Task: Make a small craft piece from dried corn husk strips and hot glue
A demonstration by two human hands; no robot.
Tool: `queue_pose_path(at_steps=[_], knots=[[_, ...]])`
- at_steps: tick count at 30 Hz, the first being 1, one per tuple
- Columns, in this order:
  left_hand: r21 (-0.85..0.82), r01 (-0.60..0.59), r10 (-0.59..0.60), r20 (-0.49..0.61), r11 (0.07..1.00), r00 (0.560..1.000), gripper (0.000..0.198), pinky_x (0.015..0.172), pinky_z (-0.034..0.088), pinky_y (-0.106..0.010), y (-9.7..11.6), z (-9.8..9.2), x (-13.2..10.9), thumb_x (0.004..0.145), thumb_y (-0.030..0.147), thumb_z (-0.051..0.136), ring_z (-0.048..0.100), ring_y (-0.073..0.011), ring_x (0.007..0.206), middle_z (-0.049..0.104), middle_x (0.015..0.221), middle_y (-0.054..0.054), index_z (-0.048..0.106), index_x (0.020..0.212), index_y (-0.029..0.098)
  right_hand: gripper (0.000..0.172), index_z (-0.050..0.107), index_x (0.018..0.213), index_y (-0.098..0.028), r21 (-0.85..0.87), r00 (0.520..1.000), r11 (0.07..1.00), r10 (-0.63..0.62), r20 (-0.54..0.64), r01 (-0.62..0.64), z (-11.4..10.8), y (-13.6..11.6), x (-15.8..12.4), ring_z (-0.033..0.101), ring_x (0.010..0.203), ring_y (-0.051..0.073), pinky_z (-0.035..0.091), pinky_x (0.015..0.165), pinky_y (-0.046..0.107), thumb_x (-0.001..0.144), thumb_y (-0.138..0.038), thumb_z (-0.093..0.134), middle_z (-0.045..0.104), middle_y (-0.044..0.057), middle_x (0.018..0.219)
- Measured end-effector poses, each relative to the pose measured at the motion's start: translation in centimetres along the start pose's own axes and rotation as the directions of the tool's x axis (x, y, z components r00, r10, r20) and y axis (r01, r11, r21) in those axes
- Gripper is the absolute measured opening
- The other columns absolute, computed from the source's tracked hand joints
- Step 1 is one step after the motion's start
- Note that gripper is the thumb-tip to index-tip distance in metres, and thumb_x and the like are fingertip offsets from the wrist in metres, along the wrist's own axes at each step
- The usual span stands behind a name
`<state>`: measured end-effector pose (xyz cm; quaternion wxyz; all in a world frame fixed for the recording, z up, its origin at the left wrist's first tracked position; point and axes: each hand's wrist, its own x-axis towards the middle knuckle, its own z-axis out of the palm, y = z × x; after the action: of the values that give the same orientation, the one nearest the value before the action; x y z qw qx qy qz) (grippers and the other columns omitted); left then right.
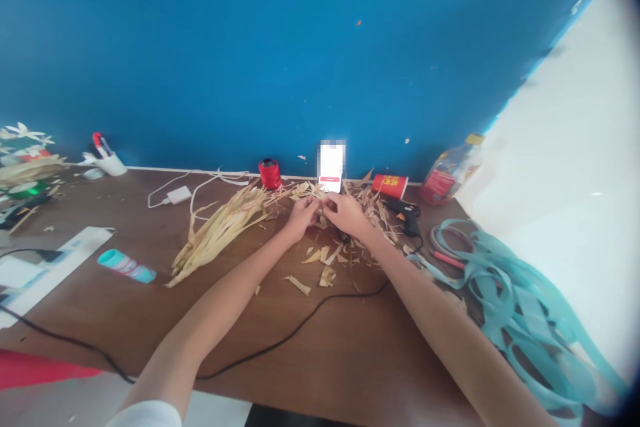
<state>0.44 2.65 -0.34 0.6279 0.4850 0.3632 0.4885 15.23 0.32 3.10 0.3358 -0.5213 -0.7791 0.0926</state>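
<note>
"On the wooden table point(360, 353), what's furthest left?"

"A heap of dried corn husks point(220, 233), then the left hand point(303, 217) and right hand point(346, 213), pinching a husk scrap point(314, 199) between them, it seems; fingers hide it."

"And the risk?"

"Too hard a pinch could tear it. A glue gun point(404, 215) lies just right."

Corn husks point(220, 233) lie on the table point(320, 360), a glue gun point(403, 213) to their right, a phone point(331, 163) behind.
</note>
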Motion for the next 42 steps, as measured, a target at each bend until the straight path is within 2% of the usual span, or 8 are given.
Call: queue_pose_path(at_steps=[6, 12, 20, 25, 31, 37, 40, 42], knots=[[0.04, -0.029, 0.026, 0.065, 0.999, 0.998, 0.041, 0.038, 0.016, -0.016, 0.1, 0.1, -0.1, 0.073, 0.05, 0.068, 0.026, -0.0013, 0.039, 0.033, 0.053, 0.008, 0.045, 0.071, 0.017, 0.014, 0.058, 0.085, -0.02, -0.032, 0.998, 0.999, -0.02, 0.059, 0.022, -0.5, 0.7, 0.1, 0.054, 0.063, 0.015, 0.031, 0.058, 0.024, 0.087, -0.028, 0.047, 0.065, 0.002, 0.074], [0.136, -0.118, 0.117, 0.013, 0.984, 0.993, 0.034, 0.04, 0.02, -0.017, -0.3, 0.0, -0.1, 0.076, 0.043, 0.067, 0.03, -0.0029, 0.04, 0.037, 0.048, 0.007, 0.047, 0.068, 0.016, 0.009, 0.059, 0.081, -0.021, -0.165, 1.0, 0.986, 0.011, 0.018, -0.007, 0.0, 0.2, -0.4, 0.054, 0.063, 0.016, 0.027, 0.056, 0.025, 0.081, -0.028, 0.053, 0.064, 0.001, 0.068], [0.107, -0.109, 0.112, -0.02, 0.988, 0.994, 0.035, 0.039, 0.018, -0.017, -0.4, -0.1, 0.0, 0.075, 0.04, 0.067, 0.028, -0.0026, 0.038, 0.034, 0.048, 0.008, 0.044, 0.065, 0.016, 0.006, 0.059, 0.075, -0.02, -0.106, 1.0, 0.994, -0.025, 0.015, 0.026, -0.4, 0.2, -0.2, 0.052, 0.06, 0.014, 0.028, 0.055, 0.024, 0.076, -0.025, 0.055, 0.062, -0.001, 0.063], [0.055, -0.073, 0.073, 0.013, 0.996, 0.997, 0.036, 0.039, 0.014, -0.017, -0.1, 0.1, -0.1, 0.073, 0.041, 0.069, 0.025, -0.0017, 0.037, 0.033, 0.049, 0.009, 0.044, 0.065, 0.016, 0.01, 0.058, 0.069, -0.02, -0.082, 0.988, 0.992, 0.083, -0.133, -0.094, -1.6, 1.2, 0.2, 0.051, 0.057, 0.013, 0.03, 0.055, 0.025, 0.075, -0.027, 0.055, 0.061, 0.0, 0.062], [0.038, -0.066, 0.064, 0.038, 0.997, 0.997, 0.035, 0.038, 0.014, -0.017, 0.1, 0.0, -0.2, 0.075, 0.043, 0.068, 0.024, -0.0014, 0.037, 0.034, 0.051, 0.008, 0.047, 0.067, 0.016, 0.012, 0.061, 0.07, -0.02, -0.02, 0.894, 0.927, 0.356, -0.273, -0.375, -2.9, 3.1, 0.4, 0.055, 0.063, 0.016, 0.033, 0.056, 0.025, 0.073, -0.03, 0.057, 0.066, 0.002, 0.069], [0.081, -0.062, 0.06, 0.026, 0.995, 0.998, 0.032, 0.038, 0.014, -0.017, 0.0, 0.0, -0.1, 0.074, 0.043, 0.069, 0.025, -0.0014, 0.038, 0.034, 0.052, 0.008, 0.052, 0.072, 0.015, 0.028, 0.061, 0.064, -0.019, -0.082, 0.939, 0.94, 0.319, -0.126, -0.33, -2.1, 3.1, 0.4, 0.056, 0.062, 0.018, 0.035, 0.058, 0.027, 0.084, -0.035, 0.049, 0.064, 0.005, 0.066], [0.079, -0.072, 0.071, 0.02, 0.994, 0.997, 0.033, 0.038, 0.013, -0.017, 0.0, 0.0, -0.1, 0.074, 0.043, 0.069, 0.025, -0.0013, 0.038, 0.036, 0.053, 0.008, 0.051, 0.072, 0.016, 0.016, 0.065, 0.078, -0.017, -0.041, 0.968, 0.969, 0.242, -0.058, -0.245, -1.2, 2.6, 0.5, 0.06, 0.071, 0.018, 0.04, 0.065, 0.026, 0.081, -0.022, 0.05, 0.068, 0.007, 0.078], [0.089, -0.073, 0.072, 0.017, 0.993, 0.997, 0.033, 0.038, 0.014, -0.017, 0.0, 0.0, -0.2, 0.074, 0.043, 0.069, 0.026, -0.0016, 0.038, 0.038, 0.053, 0.007, 0.05, 0.072, 0.016, 0.021, 0.067, 0.087, -0.018, 0.039, 0.988, 0.987, 0.154, -0.002, -0.154, -1.1, 2.2, 0.5, 0.061, 0.077, 0.017, 0.041, 0.07, 0.025, 0.078, -0.013, 0.048, 0.07, 0.005, 0.085]])
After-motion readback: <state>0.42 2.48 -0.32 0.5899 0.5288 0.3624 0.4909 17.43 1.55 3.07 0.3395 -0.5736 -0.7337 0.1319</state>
